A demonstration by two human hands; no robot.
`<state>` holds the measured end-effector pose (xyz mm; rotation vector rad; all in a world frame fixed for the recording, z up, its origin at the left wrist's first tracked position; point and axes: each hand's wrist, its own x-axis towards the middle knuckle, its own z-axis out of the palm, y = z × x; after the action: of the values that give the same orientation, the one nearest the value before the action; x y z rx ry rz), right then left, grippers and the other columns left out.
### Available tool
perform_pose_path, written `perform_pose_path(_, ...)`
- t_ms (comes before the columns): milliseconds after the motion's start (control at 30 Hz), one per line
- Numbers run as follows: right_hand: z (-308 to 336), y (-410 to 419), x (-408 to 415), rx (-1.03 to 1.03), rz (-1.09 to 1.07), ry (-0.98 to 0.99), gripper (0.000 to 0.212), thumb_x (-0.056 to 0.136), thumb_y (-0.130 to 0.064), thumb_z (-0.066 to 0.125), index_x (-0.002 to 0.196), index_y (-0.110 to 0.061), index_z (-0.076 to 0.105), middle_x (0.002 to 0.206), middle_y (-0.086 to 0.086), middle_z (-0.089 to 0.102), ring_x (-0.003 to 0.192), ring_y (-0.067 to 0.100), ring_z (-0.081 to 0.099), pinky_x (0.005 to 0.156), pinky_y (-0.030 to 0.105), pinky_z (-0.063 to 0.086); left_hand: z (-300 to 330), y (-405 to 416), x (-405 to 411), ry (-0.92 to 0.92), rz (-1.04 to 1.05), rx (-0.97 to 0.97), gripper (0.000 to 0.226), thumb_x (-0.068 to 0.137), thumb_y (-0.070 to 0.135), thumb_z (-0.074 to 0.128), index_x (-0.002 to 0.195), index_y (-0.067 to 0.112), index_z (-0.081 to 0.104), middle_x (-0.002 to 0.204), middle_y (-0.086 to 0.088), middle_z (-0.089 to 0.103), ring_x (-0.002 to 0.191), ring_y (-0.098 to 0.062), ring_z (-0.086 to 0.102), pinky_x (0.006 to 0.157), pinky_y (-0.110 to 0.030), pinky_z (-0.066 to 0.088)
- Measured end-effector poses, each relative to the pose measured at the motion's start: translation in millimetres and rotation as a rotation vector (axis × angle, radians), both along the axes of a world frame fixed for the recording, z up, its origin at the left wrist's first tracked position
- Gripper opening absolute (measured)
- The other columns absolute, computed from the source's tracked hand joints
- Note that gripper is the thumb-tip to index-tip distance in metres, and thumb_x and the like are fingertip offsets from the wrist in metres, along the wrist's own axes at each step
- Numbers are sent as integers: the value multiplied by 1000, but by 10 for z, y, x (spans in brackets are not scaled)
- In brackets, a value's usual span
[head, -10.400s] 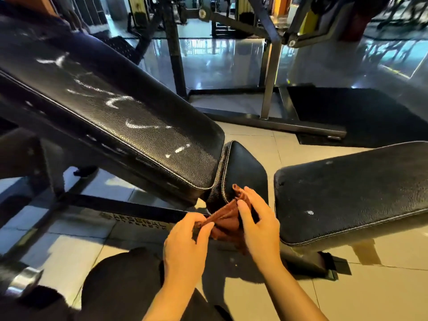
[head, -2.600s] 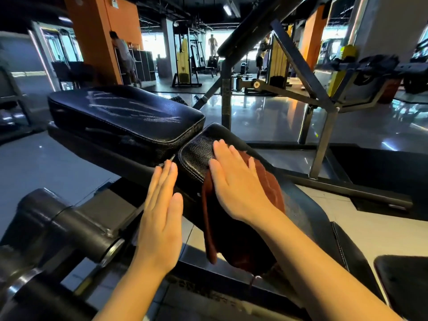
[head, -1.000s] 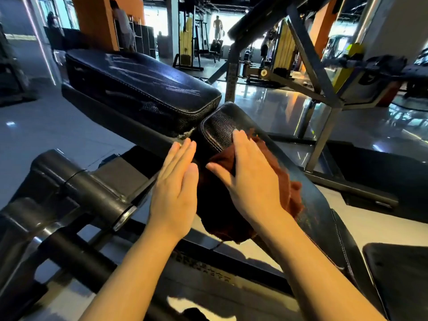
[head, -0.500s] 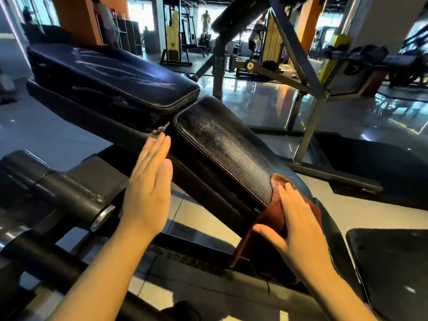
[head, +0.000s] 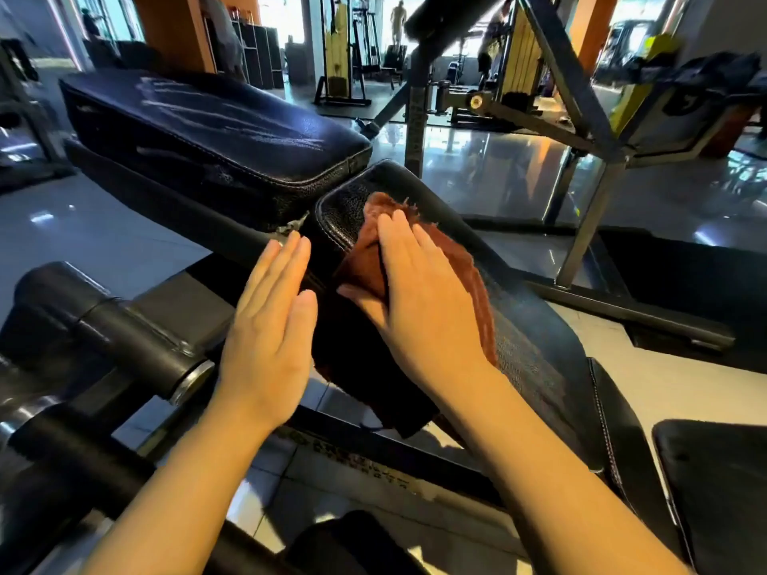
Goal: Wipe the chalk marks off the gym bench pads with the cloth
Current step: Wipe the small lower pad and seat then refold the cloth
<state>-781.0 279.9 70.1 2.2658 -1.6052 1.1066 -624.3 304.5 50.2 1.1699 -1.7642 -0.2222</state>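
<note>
Rust-brown cloth [head: 456, 263] spread over the upper end of the sloping black pad [head: 535, 338], one fold hanging down the pad's left side. Right hand [head: 419, 300] flat on top of the cloth, fingers [head: 396, 234] straight and close together, pressing it against the leather, thumb out to the left over the hanging fold. Left hand [head: 269, 325] raised just beside the pad's left edge, palm turned toward it, fingers [head: 286, 259] straight and pressed together, holding nothing; contact with the bench [head: 216, 226] frame not clear. Higher up, touching the sloping pad's top edge, a second black pad [head: 216, 130] streaked with pale chalk marks [head: 232, 118]. Dark foam roller [head: 95, 325] at lower left. Another black pad [head: 718, 491] at lower right, apart from the first. Shiny tiled floor [head: 672, 367] below, steel frame [head: 589, 130] and more gym machines behind.
</note>
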Motion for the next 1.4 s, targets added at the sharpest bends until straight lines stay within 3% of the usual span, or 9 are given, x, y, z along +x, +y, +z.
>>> perform_pose_path(133, -379, 387, -639, 47, 33, 31, 86, 80, -57, 59, 150, -11, 35, 154, 7, 37, 142, 22, 30, 118, 33, 18, -34, -27, 22, -128, 57, -21, 64, 93, 46, 24, 150, 18, 15, 153, 19, 12, 139, 18, -2, 111, -5, -2)
perform_pose_path(367, -982, 823, -1613, 260, 92, -28, 96, 78, -77, 46, 155, -32, 11, 162, -8, 16, 148, 3, 5, 119, 44, 17, -36, 111, -223, -229, 148, 118, 98, 83, 72, 38, 150, 22, -14, 152, 17, -23, 141, 2, -24, 113, -21, -8)
perform_pose_path(500, -834, 712, -1379, 217, 112, -66, 95, 82, -78, 38, 156, -24, 13, 161, -8, 13, 148, 11, 9, 121, 38, 11, -178, 338, -476, -121, 190, 156, 84, 85, 64, 42, 150, 31, 0, 154, 21, -11, 144, 3, -13, 108, -9, -8)
perform_pose_path(600, -506, 399, -919, 155, 159, -45, 87, 89, -58, 52, 154, -14, 17, 160, 4, 20, 147, 25, 16, 121, 43, 15, -408, 613, -737, -103, 173, 222, 65, 92, 60, 38, 141, 43, -1, 151, 28, -7, 144, 4, -10, 103, 1, -11)
perform_pose_path(800, -293, 253, -694, 87, 264, -18, 79, 87, -44, 66, 148, -12, 26, 151, 7, 33, 135, 30, 35, 109, 49, 33, -535, 1094, -911, -76, 230, 310, 55, 99, 39, 38, 134, 52, -3, 152, 29, -5, 143, 8, -4, 112, -9, -1)
perform_pose_path(933, -824, 614, -1383, 145, 231, 51, 91, 83, -45, 70, 153, -17, 19, 159, 5, 25, 146, 22, 22, 119, 47, 22, -436, 1142, -1013, 24, 257, 334, 57, 101, 30, 40, 150, 32, 12, 148, 26, 7, 136, 9, 8, 112, -14, 9)
perform_pose_path(1133, -1249, 1003, -1938, 261, 171, -142, 95, 74, -89, 31, 149, -43, -5, 151, -9, 12, 137, 17, 17, 111, 45, 21, -620, 967, -1382, 348, 157, 484, 56, 101, 36, 37, 149, 38, 8, 157, 16, 14, 146, -4, 12, 121, -36, 14)
perform_pose_path(1300, -997, 745, -1610, 171, 184, -45, 93, 83, -57, 63, 153, -16, 18, 159, 2, 23, 145, 22, 19, 115, 35, 11, -709, 944, -1604, 698, 92, 493, 42, 85, 64, 32, 125, 62, 20, 150, 27, 28, 138, 6, 29, 120, -34, 19)
perform_pose_path(1400, -579, 438, -1134, 151, 276, -7, 85, 90, -44, 62, 154, -11, 16, 161, 7, 17, 147, 30, 14, 121, 44, 14, -693, 941, -1549, 800, 65, 502, 57, 80, 65, 30, 135, 56, 23, 144, 31, 34, 134, 9, 32, 119, -31, 18)
